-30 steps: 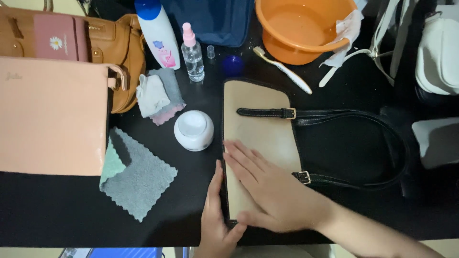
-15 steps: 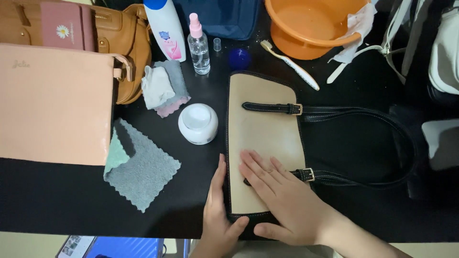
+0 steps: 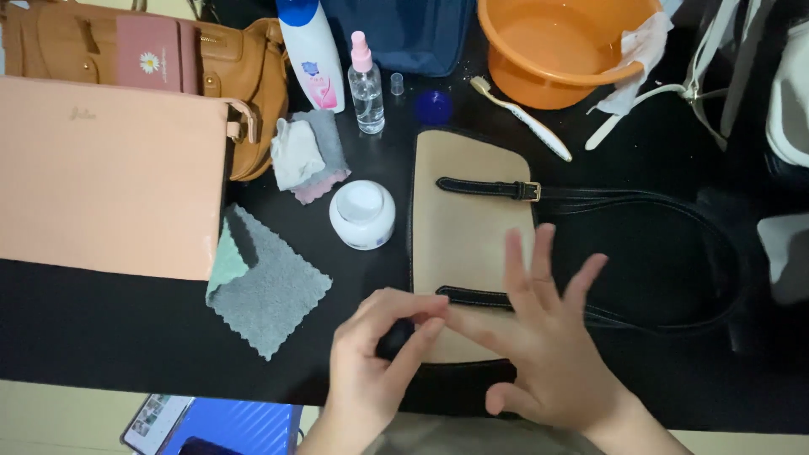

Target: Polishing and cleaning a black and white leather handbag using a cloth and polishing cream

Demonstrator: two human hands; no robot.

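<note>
Pinching a small round black object (image 3: 394,339), left hand (image 3: 371,371), right hand (image 3: 548,354) splayed open over smooth beige handbag (image 3: 468,236).

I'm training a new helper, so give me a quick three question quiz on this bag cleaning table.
1. True or false: the right hand lies flat on the beige handbag.
2. What does the left hand pinch: A a small dark object, B the toothbrush, C the white jar?
3. Which colour is the basin?

Key: 1 false, its fingers are spread and lifted. 2 A. 3 orange.
</note>
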